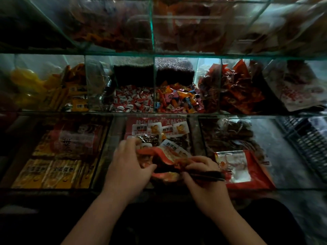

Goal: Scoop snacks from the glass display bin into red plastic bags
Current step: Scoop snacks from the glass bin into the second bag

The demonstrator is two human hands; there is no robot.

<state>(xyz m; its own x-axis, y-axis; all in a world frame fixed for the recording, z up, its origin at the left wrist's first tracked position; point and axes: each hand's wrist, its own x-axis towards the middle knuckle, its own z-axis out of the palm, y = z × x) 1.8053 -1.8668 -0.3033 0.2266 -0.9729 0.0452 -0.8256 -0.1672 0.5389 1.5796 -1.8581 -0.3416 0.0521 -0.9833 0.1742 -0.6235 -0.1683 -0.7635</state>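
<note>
Over the middle front glass display bin point(104, 152), the left hand point(127, 163) pinches the left rim of a red plastic bag point(164, 159). The right hand point(201, 174) grips its right rim together with a dark slim tool point(210, 175). Below the bag lie snack packets point(169, 133) labelled 胖不, with a third character that may be 增.

support: glass display bin point(247, 115) | contents: snack packets point(170, 132), wrapped candies point(134, 102)
</note>
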